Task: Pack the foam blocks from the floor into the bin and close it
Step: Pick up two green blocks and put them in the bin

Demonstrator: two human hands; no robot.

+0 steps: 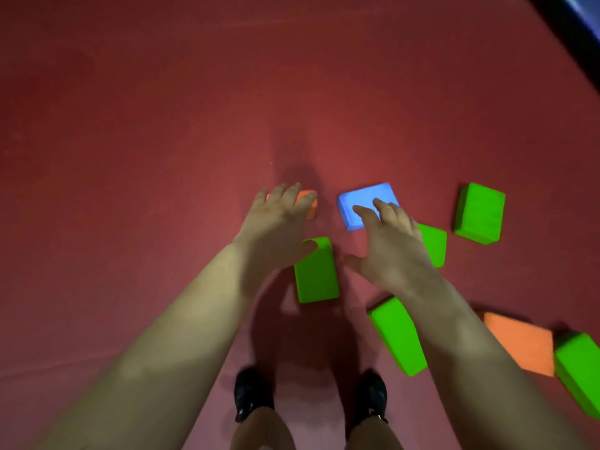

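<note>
Stage: early, by my reckoning; every foam block I can see lies on the red floor [130,157], and none is packed.
Bin: not in view, so I cannot tell where it stands or whether its lid is on.
My left hand [276,222]: fingers spread and curled over the small orange block [310,203] at the far left of the scatter; whether I grip it yet I cannot tell.
My right hand [389,245]: fingers apart, tips on the blue block [360,203], not closed round it.
Green blocks: one between my wrists [316,274], one under my right hand [435,243], one far right [479,214], one near my right forearm [397,336], one at the near right edge [579,375].
Larger orange block [522,344]: near right, touching that last green one.
Left to do: gather all eight, pack, close.
</note>
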